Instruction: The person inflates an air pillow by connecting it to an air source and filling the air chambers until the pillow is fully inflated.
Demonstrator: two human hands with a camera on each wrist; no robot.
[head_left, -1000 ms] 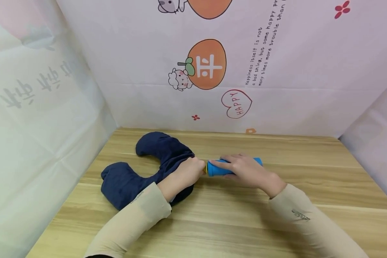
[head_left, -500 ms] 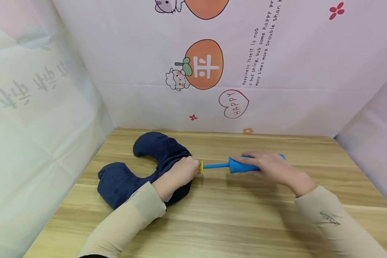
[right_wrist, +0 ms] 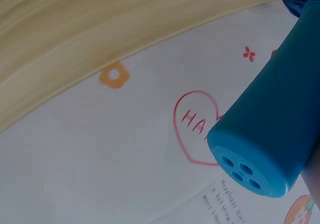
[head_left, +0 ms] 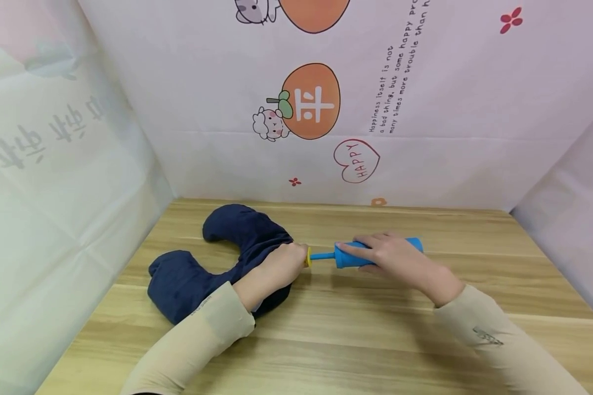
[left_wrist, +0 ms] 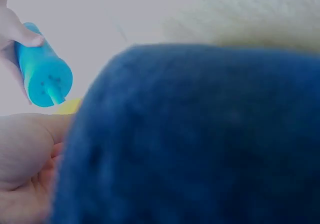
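Working from the left, you have a white cloth wall (head_left: 69,192) running along the left edge of the wood-topped table (head_left: 351,340), and the navy U-shaped pillow (head_left: 178,282) lies just inside that edge, its opening facing left. Wood surface shows between the pillow's far arm and the far edge, where the printed far wall (head_left: 435,164) rises.

Your left hand (head_left: 277,267) is beside the pillow's right side, its fingers curled tight around the yellow end piece (head_left: 308,257); how much of that piece sits inside your grip is hidden. In the left wrist view, blurred navy fabric fills much of the foreground.

To the right, a short blue rod (head_left: 323,256) bridges the yellow piece and the blue cylinder (head_left: 347,261), which lies crosswise, right of the pillow. Your right hand (head_left: 395,260) is wrapped over the cylinder's middle, opened only to its thickness, leaving both ends in sight; the right end has four holes.

Past that end, table surface runs on to the right wall (head_left: 573,181), and another broad stretch spreads on the near side between your forearms.
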